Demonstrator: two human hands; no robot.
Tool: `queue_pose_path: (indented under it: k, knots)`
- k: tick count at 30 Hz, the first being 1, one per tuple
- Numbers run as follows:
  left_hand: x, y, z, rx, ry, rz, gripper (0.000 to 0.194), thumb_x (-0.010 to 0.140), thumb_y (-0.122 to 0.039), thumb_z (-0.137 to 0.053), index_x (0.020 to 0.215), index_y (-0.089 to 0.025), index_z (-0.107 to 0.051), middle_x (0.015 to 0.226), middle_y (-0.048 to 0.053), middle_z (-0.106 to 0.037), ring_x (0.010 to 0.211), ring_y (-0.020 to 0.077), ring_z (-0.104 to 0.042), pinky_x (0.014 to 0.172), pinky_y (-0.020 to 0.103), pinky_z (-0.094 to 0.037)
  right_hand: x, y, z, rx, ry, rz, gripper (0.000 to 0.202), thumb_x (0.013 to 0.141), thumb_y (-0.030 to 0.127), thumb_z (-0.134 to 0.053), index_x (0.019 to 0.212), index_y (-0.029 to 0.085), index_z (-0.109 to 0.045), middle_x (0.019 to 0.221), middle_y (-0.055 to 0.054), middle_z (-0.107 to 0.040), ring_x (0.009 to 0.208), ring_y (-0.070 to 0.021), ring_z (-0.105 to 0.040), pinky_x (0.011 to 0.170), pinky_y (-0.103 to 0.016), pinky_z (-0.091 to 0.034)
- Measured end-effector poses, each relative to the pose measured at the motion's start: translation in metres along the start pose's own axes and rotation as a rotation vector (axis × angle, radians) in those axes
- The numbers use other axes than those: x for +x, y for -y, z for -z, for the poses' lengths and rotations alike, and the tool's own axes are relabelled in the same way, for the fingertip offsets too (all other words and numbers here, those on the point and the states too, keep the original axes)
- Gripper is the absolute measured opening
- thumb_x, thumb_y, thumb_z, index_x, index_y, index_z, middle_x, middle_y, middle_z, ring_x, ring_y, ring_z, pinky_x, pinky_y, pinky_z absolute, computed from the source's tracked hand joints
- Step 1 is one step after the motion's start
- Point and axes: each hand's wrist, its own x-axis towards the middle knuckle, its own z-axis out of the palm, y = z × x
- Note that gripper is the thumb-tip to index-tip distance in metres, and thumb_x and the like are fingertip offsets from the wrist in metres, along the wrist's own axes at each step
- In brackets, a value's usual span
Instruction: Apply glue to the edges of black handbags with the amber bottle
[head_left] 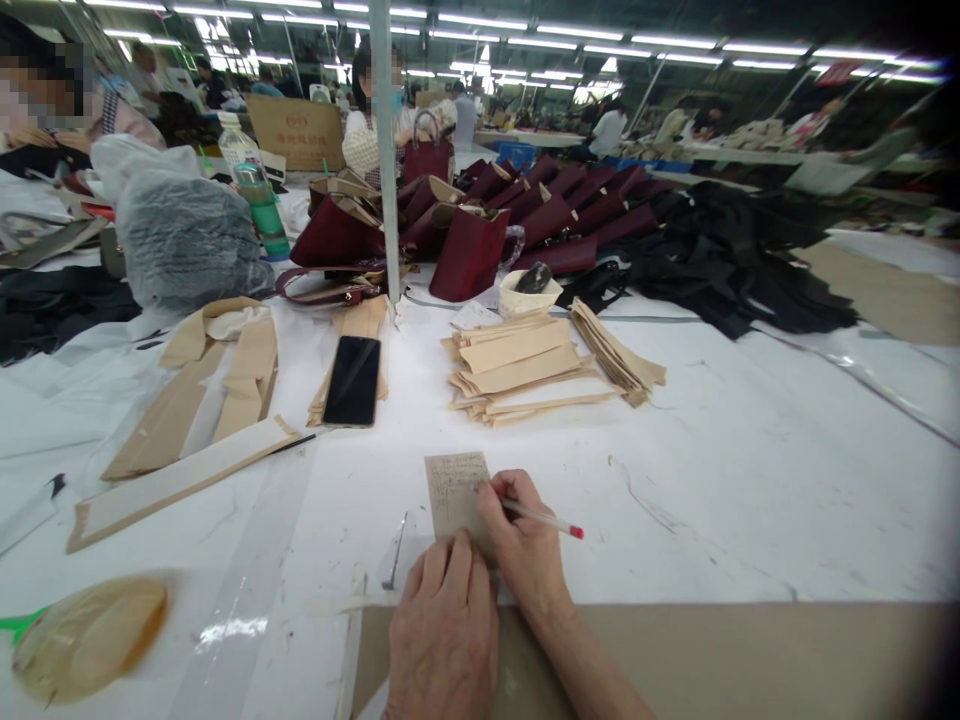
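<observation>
My right hand (525,545) is closed around a pen (551,518) with a clear barrel and a red end cap. Its tip meets a small grey-beige sheet of paper (454,500) that carries several lines of handwriting on its upper part. Fingers outstretched, my left hand (446,625) lies flat over the paper's lower edge. Just left of the paper is a thin metal tool (395,555), its kind unclear. Under my forearms runs a brownish sheet (735,655) along the near edge of the white table (750,480).
Beige strips (517,365) lie stacked ahead, with a smartphone (352,382) to their left. Maroon bags (469,250) and black material (735,255) are heaped behind, near a metal post (385,150). An amber dish (90,640) sits front left. Other people work farther back.
</observation>
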Motion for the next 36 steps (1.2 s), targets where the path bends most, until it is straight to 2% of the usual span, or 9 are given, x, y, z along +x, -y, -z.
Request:
queue_pose_path:
  k: [4,9,12,15,18,22,26,31,36]
  knots:
    - [0.000,0.000,0.000,0.015,-0.006,0.003,0.027,0.092,-0.013,-0.056,0.117,-0.011,-0.066,0.122,0.013,-0.068,0.105,0.0305,-0.061,0.087,0.046,-0.055,-0.002,-0.002,0.001,0.096,-0.081,-0.062,0.026,0.096,0.047,-0.058,0.086,0.024,-0.052,0.066,0.005,-0.051,0.056,-0.0139,-0.046,0.050,-0.025,-0.037]
    - [0.002,0.000,0.005,0.017,0.010,-0.016,0.027,0.090,-0.012,-0.060,0.117,-0.011,-0.066,0.121,0.012,-0.069,0.103,0.0297,-0.062,0.085,0.045,-0.056,-0.001,0.000,0.002,0.189,-0.086,-0.111,0.030,0.095,0.051,-0.060,0.086,0.024,-0.050,0.064,0.007,-0.048,0.051,-0.0119,-0.041,0.044,-0.023,-0.033]
    - [0.004,-0.001,0.010,0.011,0.008,-0.022,0.025,0.090,-0.011,-0.062,0.115,-0.011,-0.066,0.119,0.011,-0.070,0.101,0.0290,-0.062,0.084,0.044,-0.056,-0.007,0.004,0.014,0.219,-0.057,-0.131,0.029,0.098,0.053,-0.056,0.097,0.024,-0.054,0.069,0.005,-0.057,0.049,-0.0116,-0.045,0.044,-0.024,-0.038]
    - [0.006,-0.003,0.014,0.006,0.014,-0.020,0.023,0.090,-0.010,-0.063,0.112,-0.013,-0.065,0.117,0.010,-0.070,0.101,0.0288,-0.062,0.083,0.045,-0.056,-0.027,0.009,0.035,0.205,0.011,-0.114,0.033,0.101,0.053,-0.051,0.111,0.023,-0.062,0.079,-0.001,-0.068,0.056,-0.0143,-0.056,0.053,-0.027,-0.051]
    - [0.008,-0.004,0.018,0.018,0.033,-0.010,0.020,0.091,-0.011,-0.063,0.111,-0.016,-0.064,0.115,0.008,-0.070,0.098,0.0275,-0.062,0.081,0.044,-0.054,-0.063,0.007,0.057,0.171,0.024,-0.081,0.031,0.101,0.050,-0.054,0.108,0.023,-0.068,0.089,-0.007,-0.075,0.070,-0.0189,-0.068,0.063,-0.028,-0.058]
    - [0.012,-0.005,0.024,0.030,0.045,-0.014,0.016,0.093,-0.011,-0.062,0.108,-0.018,-0.064,0.109,0.006,-0.068,0.097,0.0259,-0.061,0.082,0.042,-0.051,-0.111,-0.004,0.073,-0.044,0.087,0.144,0.019,0.099,0.028,-0.058,0.114,0.030,-0.071,0.115,-0.009,-0.077,0.103,-0.0237,-0.074,0.089,-0.032,-0.062]
    - [0.015,-0.007,0.024,0.036,0.064,-0.015,0.013,0.094,-0.009,-0.059,0.103,-0.017,-0.064,0.102,0.005,-0.066,0.095,0.0250,-0.059,0.082,0.040,-0.048,-0.129,-0.002,0.076,-0.208,0.175,0.408,0.036,0.097,0.013,-0.053,0.125,0.031,-0.065,0.120,-0.009,-0.076,0.107,-0.0238,-0.073,0.090,-0.031,-0.063]
    - [0.016,-0.013,0.027,-0.320,0.106,0.180,0.017,0.100,-0.014,-0.050,0.105,-0.017,-0.066,0.112,0.008,-0.067,0.107,0.0267,-0.056,0.097,0.047,-0.044,-0.131,0.014,0.080,-0.269,0.227,0.400,0.036,0.098,0.013,-0.049,0.128,0.027,-0.063,0.125,-0.010,-0.072,0.113,-0.0256,-0.069,0.098,-0.039,-0.061]
    - [0.027,-0.009,0.049,-0.613,0.125,0.400,0.020,0.098,-0.027,-0.052,0.105,-0.018,-0.068,0.111,0.009,-0.070,0.110,0.0275,-0.061,0.104,0.047,-0.045,-0.138,0.020,0.087,-0.292,0.218,0.376,0.043,0.092,0.010,-0.048,0.131,0.022,-0.061,0.116,-0.011,-0.072,0.109,-0.0271,-0.070,0.096,-0.042,-0.061]
